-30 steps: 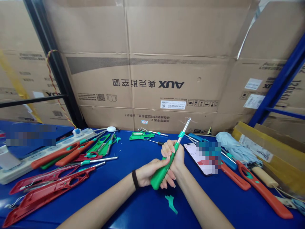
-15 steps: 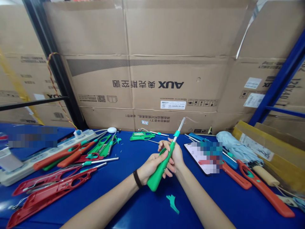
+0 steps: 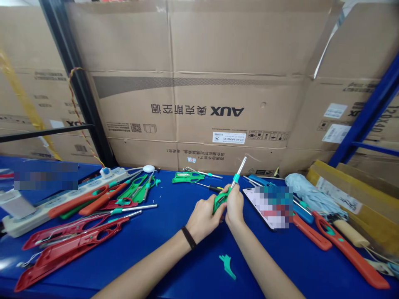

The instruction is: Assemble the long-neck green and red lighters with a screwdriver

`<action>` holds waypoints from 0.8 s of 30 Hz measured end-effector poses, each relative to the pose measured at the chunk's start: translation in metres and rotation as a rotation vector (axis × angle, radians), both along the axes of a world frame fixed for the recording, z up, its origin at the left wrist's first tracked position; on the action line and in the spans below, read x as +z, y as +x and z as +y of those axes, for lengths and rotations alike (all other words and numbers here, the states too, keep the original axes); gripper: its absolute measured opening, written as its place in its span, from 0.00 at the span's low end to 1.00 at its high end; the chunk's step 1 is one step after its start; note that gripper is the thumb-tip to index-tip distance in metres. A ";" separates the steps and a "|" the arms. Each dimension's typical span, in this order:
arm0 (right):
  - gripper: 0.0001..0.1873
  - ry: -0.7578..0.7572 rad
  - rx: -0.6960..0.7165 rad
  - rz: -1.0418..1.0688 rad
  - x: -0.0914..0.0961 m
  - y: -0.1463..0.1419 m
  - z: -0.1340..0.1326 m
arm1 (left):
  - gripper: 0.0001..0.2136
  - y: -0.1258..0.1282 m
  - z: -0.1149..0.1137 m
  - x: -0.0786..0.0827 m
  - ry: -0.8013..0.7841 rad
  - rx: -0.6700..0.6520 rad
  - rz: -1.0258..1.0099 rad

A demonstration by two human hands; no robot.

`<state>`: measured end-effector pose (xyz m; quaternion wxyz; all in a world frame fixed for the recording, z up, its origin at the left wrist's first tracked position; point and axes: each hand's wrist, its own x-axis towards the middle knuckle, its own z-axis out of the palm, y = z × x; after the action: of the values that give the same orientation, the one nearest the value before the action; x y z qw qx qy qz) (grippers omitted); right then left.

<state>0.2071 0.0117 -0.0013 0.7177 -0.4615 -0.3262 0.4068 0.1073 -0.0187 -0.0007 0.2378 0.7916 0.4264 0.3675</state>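
Observation:
Both of my hands hold a green long-nosed lighter (image 3: 222, 198) over the blue table (image 3: 174, 257), its metal tube pointing up and to the right. My left hand (image 3: 204, 218), with a black band on the wrist, is wrapped round the lower handle, which it mostly hides. My right hand (image 3: 235, 205) grips the upper part of the handle just below the teal collar. A small teal plastic trigger piece (image 3: 227, 265) lies loose on the table in front of my arms.
Red and green lighter shells and metal tubes (image 3: 84, 224) lie at the left beside a white power strip (image 3: 62, 195). A phone (image 3: 264, 203), red lighters (image 3: 346, 245) and a folded umbrella (image 3: 314, 199) lie at the right. Cardboard boxes (image 3: 199, 104) wall the back.
The lighter has moved farther from me and up, and my left hand now covers its lower handle. The camera view shifted slightly.

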 end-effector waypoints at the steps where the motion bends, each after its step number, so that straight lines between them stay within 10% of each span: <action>1: 0.25 0.003 0.007 0.013 0.003 0.001 -0.001 | 0.10 0.000 0.000 0.001 -0.018 -0.007 -0.029; 11: 0.22 0.130 0.239 0.094 0.029 0.018 0.001 | 0.17 -0.004 0.006 0.003 -0.308 -0.058 -0.391; 24: 0.21 0.135 0.342 0.012 0.025 0.025 0.001 | 0.17 -0.014 0.010 0.008 -0.233 -0.054 -0.263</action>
<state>0.2323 0.0127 0.0235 0.6694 -0.3476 -0.4223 0.5026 0.0930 -0.0090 0.0073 0.3916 0.7150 0.4098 0.4093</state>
